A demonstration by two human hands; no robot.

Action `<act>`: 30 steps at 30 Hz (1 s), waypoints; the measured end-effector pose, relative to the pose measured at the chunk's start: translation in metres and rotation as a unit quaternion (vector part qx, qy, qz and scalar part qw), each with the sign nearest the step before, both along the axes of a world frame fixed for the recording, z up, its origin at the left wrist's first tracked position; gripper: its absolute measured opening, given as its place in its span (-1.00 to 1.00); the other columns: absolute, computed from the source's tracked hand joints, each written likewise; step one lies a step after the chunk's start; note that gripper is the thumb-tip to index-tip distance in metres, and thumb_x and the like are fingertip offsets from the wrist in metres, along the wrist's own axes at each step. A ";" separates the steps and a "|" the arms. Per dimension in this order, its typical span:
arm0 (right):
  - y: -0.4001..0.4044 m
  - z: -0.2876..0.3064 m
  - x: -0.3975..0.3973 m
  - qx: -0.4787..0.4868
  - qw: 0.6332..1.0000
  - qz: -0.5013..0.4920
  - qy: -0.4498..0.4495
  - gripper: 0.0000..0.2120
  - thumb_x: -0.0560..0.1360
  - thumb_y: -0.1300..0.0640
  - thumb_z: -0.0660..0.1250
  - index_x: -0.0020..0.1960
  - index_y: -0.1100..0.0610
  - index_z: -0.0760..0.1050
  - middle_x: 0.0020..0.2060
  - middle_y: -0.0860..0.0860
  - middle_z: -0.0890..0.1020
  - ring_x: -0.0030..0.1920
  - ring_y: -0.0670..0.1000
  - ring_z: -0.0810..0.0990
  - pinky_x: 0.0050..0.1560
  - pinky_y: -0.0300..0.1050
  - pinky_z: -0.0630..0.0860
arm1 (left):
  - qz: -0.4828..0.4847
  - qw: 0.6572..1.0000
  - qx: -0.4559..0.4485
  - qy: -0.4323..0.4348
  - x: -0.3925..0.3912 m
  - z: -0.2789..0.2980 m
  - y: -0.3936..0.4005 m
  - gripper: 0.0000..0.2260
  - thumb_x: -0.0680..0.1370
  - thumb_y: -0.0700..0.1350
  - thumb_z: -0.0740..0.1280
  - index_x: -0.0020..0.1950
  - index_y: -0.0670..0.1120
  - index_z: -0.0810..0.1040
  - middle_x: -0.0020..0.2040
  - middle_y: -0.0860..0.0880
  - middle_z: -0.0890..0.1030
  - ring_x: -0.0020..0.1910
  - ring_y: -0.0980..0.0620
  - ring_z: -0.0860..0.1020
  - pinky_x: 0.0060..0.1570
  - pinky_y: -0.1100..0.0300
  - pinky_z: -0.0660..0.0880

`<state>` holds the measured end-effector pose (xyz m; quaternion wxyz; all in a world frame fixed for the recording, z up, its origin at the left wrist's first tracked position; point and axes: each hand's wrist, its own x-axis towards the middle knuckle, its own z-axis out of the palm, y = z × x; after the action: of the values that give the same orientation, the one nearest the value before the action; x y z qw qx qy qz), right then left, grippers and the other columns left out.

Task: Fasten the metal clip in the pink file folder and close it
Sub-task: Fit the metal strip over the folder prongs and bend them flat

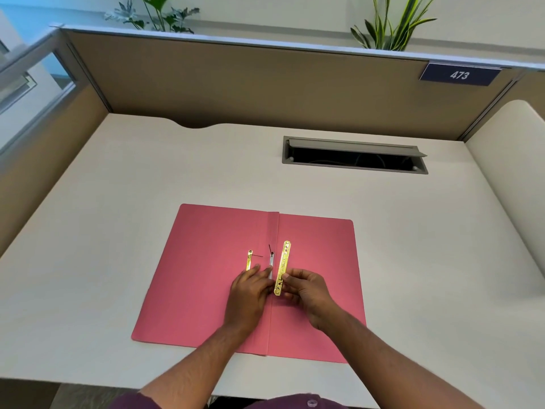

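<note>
The metal clip's gold bar (282, 267), thin, stiff and probably light and slippery, is pinched at its near end by the right hand (303, 287). The left hand (250, 290) presses the prong strip (270, 262) beside the fold of the open pink file folder (212, 278), flat on the counter (118, 202).

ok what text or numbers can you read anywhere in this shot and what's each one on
"473": white digits on the dark blue sign fixed to the top edge of the cubicle wall.
The gold metal strip held in the right hand has stamped marks, too small to read.
Nothing else readable.
</note>
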<state>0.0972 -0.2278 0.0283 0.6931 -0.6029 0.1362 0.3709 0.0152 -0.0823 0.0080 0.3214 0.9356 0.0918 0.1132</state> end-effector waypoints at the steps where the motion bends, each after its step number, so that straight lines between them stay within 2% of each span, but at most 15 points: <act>1: 0.000 0.000 -0.001 -0.004 1.000 0.005 -0.006 -0.94 0.55 0.31 0.45 -0.01 0.21 0.68 -0.17 0.18 0.78 -0.22 0.07 0.76 -0.20 -0.11 0.70 | -0.002 1.000 -0.005 0.003 -0.001 0.000 0.000 -0.83 0.50 -0.20 0.43 0.06 -0.02 0.70 0.25 0.04 0.64 0.34 -0.08 0.50 0.32 0.00 0.39; 5: 0.003 0.003 -0.003 -0.012 0.999 0.017 -0.036 -0.94 0.58 0.32 0.41 -0.01 0.22 0.65 -0.22 0.15 0.77 -0.29 0.06 0.76 -0.36 -0.19 0.63 | -0.015 1.000 -0.022 0.008 -0.003 0.002 0.004 -0.83 0.51 -0.21 0.42 0.08 -0.06 0.69 0.26 0.03 0.63 0.32 -0.05 0.51 0.32 0.01 0.43; 7: 0.004 0.003 -0.003 -0.026 0.998 0.022 -0.052 -0.94 0.59 0.33 0.40 0.00 0.24 0.65 -0.21 0.17 0.78 -0.29 0.06 0.75 -0.39 -0.19 0.61 | -0.006 0.999 -0.037 0.005 -0.003 0.005 0.006 -0.81 0.51 -0.24 0.40 0.08 -0.05 0.69 0.22 0.04 0.66 0.27 0.01 0.54 0.29 0.08 0.46; 10: 0.005 0.001 -0.006 -0.060 0.994 0.046 -0.075 -0.94 0.59 0.35 0.39 0.02 0.29 0.65 -0.18 0.24 0.76 -0.30 0.05 0.70 -0.37 -0.19 0.56 | 0.017 0.998 -0.055 0.019 -0.003 0.011 0.011 -0.76 0.51 -0.27 0.35 0.10 -0.02 0.68 0.07 0.04 0.70 0.09 0.08 0.59 0.11 0.12 0.55; 12: 0.006 0.001 -0.007 -0.081 0.991 0.064 -0.090 -0.92 0.59 0.36 0.38 -0.05 0.27 0.65 -0.29 0.17 0.70 -0.39 -0.03 0.63 -0.39 -0.20 0.54 | 0.052 0.996 -0.077 0.015 0.002 0.015 0.016 -0.76 0.49 -0.30 0.35 0.05 -0.04 0.69 -0.02 0.03 0.71 -0.03 0.06 0.61 -0.01 0.08 0.57; 15: 0.007 0.002 -0.005 -0.093 0.989 0.059 -0.093 -0.85 0.60 0.36 0.36 -0.10 0.21 0.64 -0.35 0.12 0.65 -0.43 -0.03 0.60 -0.40 -0.21 0.54 | 0.130 0.983 -0.131 0.010 0.016 0.020 0.019 -0.81 0.52 -0.30 0.33 0.01 -0.09 0.69 -0.06 0.00 0.71 -0.09 0.05 0.64 -0.03 0.08 0.59; 19: 0.011 0.004 -0.002 -0.105 0.987 0.071 -0.094 -0.93 0.59 0.33 0.39 0.00 0.28 0.66 -0.24 0.13 0.74 -0.27 -0.02 0.71 -0.27 -0.20 0.61 | 0.051 0.988 -0.131 0.062 0.024 0.018 0.014 -0.86 0.50 -0.22 0.36 -0.03 -0.05 0.68 -0.10 0.05 0.70 -0.16 0.11 0.62 -0.11 0.08 0.59; 21: 0.014 0.005 -0.001 -0.120 0.986 0.061 -0.098 -0.93 0.58 0.31 0.40 0.02 0.30 0.64 -0.22 0.14 0.76 -0.28 -0.04 0.72 -0.28 -0.22 0.61 | 0.033 0.987 -0.146 0.060 0.025 0.013 0.017 -0.85 0.49 -0.24 0.37 -0.04 -0.04 0.68 -0.11 0.07 0.69 -0.17 0.15 0.62 -0.11 0.09 0.60; 23: 0.017 0.003 -0.001 -0.147 0.983 0.038 -0.104 -0.96 0.56 0.28 0.42 -0.02 0.27 0.63 -0.21 0.20 0.77 -0.29 0.01 0.74 -0.29 -0.16 0.62 | 0.036 0.984 -0.163 0.059 0.027 0.008 0.021 -0.82 0.49 -0.30 0.36 -0.06 -0.04 0.68 -0.15 0.08 0.69 -0.20 0.16 0.64 -0.14 0.12 0.61; 25: 0.019 -0.001 -0.002 -0.218 0.966 0.026 -0.137 -0.92 0.50 0.18 0.49 -0.12 0.18 0.62 -0.31 0.13 0.77 -0.29 0.07 0.75 -0.24 -0.04 0.66 | 0.045 0.976 -0.204 0.065 0.028 0.004 0.024 -0.75 0.50 -0.35 0.34 -0.09 -0.01 0.66 -0.18 0.07 0.69 -0.25 0.14 0.66 -0.18 0.11 0.64; 27: 0.019 -0.004 -0.004 -0.310 0.931 0.046 -0.184 -0.81 0.42 0.01 0.55 -0.22 0.09 0.62 -0.39 0.03 0.75 -0.30 0.05 0.75 -0.17 0.00 0.66 | 0.065 0.964 -0.249 0.072 0.028 0.003 0.028 -0.72 0.52 -0.35 0.32 -0.10 0.03 0.65 -0.23 0.03 0.70 -0.32 0.11 0.67 -0.24 0.09 0.65; 30: 0.023 -0.004 -0.002 -0.377 0.895 0.079 -0.226 -0.64 0.32 -0.19 0.55 -0.33 0.11 0.64 -0.42 0.02 0.72 -0.32 0.01 0.71 -0.21 -0.01 0.62 | 0.082 0.957 -0.267 0.072 0.036 0.001 0.040 -0.80 0.53 -0.30 0.34 -0.05 -0.01 0.65 -0.33 -0.01 0.67 -0.40 0.13 0.63 -0.32 0.21 0.59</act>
<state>0.0951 -0.2046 0.0239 0.3942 -0.8955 0.0570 0.1987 0.0517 -0.0425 0.0086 0.5416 0.8106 0.2185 0.0426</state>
